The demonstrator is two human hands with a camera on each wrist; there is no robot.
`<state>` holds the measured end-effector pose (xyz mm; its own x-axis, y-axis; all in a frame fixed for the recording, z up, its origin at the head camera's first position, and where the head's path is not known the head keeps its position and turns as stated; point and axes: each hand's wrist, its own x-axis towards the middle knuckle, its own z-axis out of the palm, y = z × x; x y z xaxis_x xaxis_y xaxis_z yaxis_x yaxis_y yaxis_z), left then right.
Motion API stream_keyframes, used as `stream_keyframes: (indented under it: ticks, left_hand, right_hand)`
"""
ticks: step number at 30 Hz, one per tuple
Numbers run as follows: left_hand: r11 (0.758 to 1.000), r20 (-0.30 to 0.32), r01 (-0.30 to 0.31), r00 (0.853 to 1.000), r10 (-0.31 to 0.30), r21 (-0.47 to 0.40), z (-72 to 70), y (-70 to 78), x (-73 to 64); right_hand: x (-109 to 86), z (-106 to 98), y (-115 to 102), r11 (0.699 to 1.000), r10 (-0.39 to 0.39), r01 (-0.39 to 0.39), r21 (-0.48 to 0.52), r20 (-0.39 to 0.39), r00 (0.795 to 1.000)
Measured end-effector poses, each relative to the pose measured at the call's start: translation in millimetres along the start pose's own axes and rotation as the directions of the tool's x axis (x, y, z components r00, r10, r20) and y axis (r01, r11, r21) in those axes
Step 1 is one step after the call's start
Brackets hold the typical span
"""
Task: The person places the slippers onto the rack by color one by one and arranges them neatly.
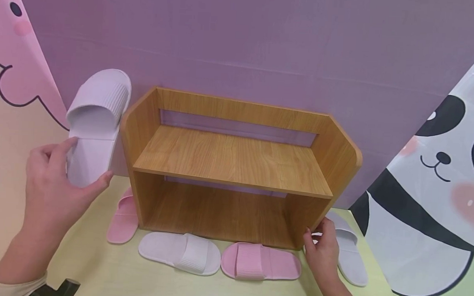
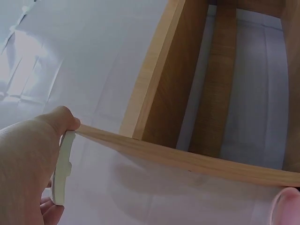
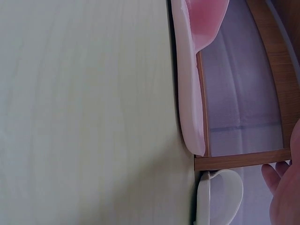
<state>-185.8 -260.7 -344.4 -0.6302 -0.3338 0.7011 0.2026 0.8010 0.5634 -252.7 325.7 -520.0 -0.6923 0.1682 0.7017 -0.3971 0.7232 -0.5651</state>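
Observation:
Raised at the left of the shelf, a white slipper (image 1: 95, 124) is gripped near its heel end by my left hand (image 1: 57, 180), toe upward. In the left wrist view the slipper (image 2: 61, 168) shows edge-on beside the top of the side panel. My right hand (image 1: 323, 253) holds the lower right side panel of the two-tier wooden shelf (image 1: 236, 161), thumb at its front edge. Part of that hand is cut off in the right wrist view, where its fingertips (image 3: 272, 176) show beside the panel's edge. Both visible tiers hold nothing.
Along the shelf's front lie a white slipper (image 1: 192, 254) and a pink slipper (image 1: 252, 261), end to end. Another pink slipper (image 1: 124, 218) lies left of the shelf, another white one (image 1: 349, 250) to the right. A purple backdrop (image 1: 241, 42) stands behind.

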Motion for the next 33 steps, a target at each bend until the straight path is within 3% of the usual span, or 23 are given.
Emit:
stream_keyframes:
  ticks: [10, 16, 26, 33]
  left_hand:
    - [0.999, -0.041, -0.035, 0.999, 0.034, -0.018, -4.8, 11.1, 0.6]
    - [0.992, -0.054, -0.107, 0.993, 0.103, -0.06, -2.6, 20.9, -0.8]
    - [0.977, -0.003, -0.183, 0.983, 0.184, -0.108, 10.9, 41.6, -5.7]
    - [0.975, 0.065, -0.193, 0.977, 0.201, -0.108, 19.5, 53.3, -9.0]
  right_hand:
    - [0.0, -0.6, -1.0, 1.0, 0.014, -0.014, 0.002, 0.007, 1.0]
    - [-0.3, -0.9, -1.5, 1.0, 0.014, -0.014, -0.009, 0.007, 1.0]
    - [0.6, 0.1, 0.3, 1.0, -0.007, 0.007, 0.011, 0.0, 1.0]
    - [-0.3, -0.1, -0.8, 1.0, -0.007, 0.007, 0.014, -0.003, 1.0]
